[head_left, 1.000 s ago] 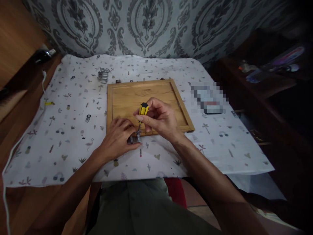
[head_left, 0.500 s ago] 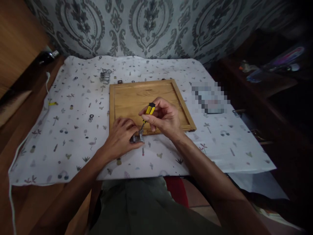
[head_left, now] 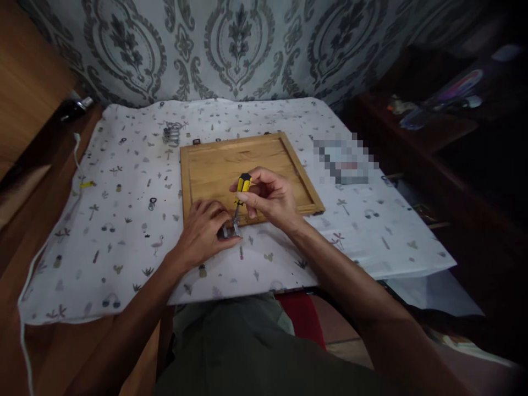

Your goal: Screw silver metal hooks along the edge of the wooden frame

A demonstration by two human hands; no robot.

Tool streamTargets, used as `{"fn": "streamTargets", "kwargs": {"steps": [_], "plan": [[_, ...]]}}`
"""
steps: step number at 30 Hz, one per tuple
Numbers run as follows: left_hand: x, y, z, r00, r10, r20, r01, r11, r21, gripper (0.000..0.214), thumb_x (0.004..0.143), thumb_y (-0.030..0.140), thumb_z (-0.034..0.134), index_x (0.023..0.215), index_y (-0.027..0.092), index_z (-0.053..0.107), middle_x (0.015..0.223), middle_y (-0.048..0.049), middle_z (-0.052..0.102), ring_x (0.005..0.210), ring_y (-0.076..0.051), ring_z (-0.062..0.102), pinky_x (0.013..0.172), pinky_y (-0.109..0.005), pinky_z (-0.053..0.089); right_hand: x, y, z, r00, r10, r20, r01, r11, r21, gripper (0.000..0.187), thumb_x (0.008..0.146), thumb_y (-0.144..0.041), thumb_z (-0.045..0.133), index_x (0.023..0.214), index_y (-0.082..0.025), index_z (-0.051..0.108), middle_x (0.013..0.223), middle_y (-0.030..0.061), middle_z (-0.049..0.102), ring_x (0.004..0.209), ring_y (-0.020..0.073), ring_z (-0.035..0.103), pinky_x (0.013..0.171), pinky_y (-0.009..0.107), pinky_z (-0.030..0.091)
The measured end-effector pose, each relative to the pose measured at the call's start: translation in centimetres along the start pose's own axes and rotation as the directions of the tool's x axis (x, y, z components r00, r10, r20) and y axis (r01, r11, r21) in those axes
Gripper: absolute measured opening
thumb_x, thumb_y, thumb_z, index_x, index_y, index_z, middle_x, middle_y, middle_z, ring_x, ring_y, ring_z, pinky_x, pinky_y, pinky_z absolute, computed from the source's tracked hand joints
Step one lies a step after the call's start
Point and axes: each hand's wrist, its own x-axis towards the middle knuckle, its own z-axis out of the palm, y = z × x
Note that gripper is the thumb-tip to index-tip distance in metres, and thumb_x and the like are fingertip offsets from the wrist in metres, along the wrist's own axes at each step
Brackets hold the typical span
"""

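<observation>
Screwdriver [head_left: 243, 185] just got tipped a bit more upright, pinched in the right hand [head_left: 273, 198]; metal fitting [head_left: 236, 229] was kept gripped by the left hand [head_left: 203, 228]. Screwing seemingly wasn't finished.

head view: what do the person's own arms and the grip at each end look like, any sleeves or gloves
The left grip and right grip are bare human hands, with no gloves. The left forearm and right forearm are slim and bare; no sleeve, watch or cable shows on either. Below, a dark green garment is worn.
</observation>
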Motion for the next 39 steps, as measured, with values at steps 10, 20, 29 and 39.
{"fn": "streamTargets", "kwargs": {"steps": [10, 20, 29, 39], "plan": [[-0.3, 0.1, -0.1, 1.0, 0.014, -0.005, -0.014, 1.0, 0.01, 0.029, 0.084, 0.044, 0.079, 0.1, 0.022, 0.071, 0.111, -0.0083, 0.069, 0.111, -0.031, 0.06, 0.101, -0.053, 0.047, 0.4, 0.1, 0.2, 0.995, -0.022, 0.097, 0.023, 1.0, -0.002, 0.035, 0.083, -0.049, 0.079, 0.097, -0.02, 0.067, 0.069, -0.0065, 0.061, 0.048, 0.0047, 0.055, 0.048, 0.019, 0.049], [-0.3, 0.5, -0.4, 1.0, 0.011, 0.006, -0.012, 0.998, 0.054, 0.033, 0.086, 0.046, 0.077, 0.11, 0.025, 0.071, 0.115, -0.008, 0.069, 0.117, -0.032, 0.058, 0.103, -0.054, 0.045, 0.3, 0.1, 1.1, 0.999, 0.032, 0.041, -0.035, 0.996, 0.082, 0.046, 0.07, -0.046, 0.09, 0.084, -0.022, 0.054, 0.075, -0.0065, 0.062, 0.049, 0.0038, 0.049, 0.041, 0.017, 0.042], [-0.3, 0.6, -0.6, 1.0, 0.013, 0.002, -0.013, 1.0, 0.024, 0.031, 0.087, 0.045, 0.076, 0.11, 0.024, 0.07, 0.117, -0.0076, 0.069, 0.117, -0.032, 0.057, 0.102, -0.053, 0.044, -0.1, -0.7, 0.5, 0.993, 0.094, 0.069, -0.094, 0.996, -0.005, 0.037, 0.073, -0.045, 0.089, 0.081, -0.02, 0.062, 0.062, -0.0076, 0.057, 0.042, 0.0054, 0.048, 0.038, 0.019, 0.039], [-0.4, 0.5, -0.6, 1.0, 0.021, 0.003, -0.021, 1.0, 0.022, 0.034, 0.086, 0.046, 0.077, 0.109, 0.023, 0.069, 0.119, -0.0086, 0.068, 0.117, -0.032, 0.056, 0.103, -0.054, 0.044, -0.3, -1.3, 0.2, 0.987, 0.094, 0.127, -0.089, 0.995, -0.044, 0.038, 0.077, -0.049, 0.085, 0.089, -0.02, 0.065, 0.068, -0.0056, 0.06, 0.052, 0.0075, 0.056, 0.049, 0.021, 0.05]]}}
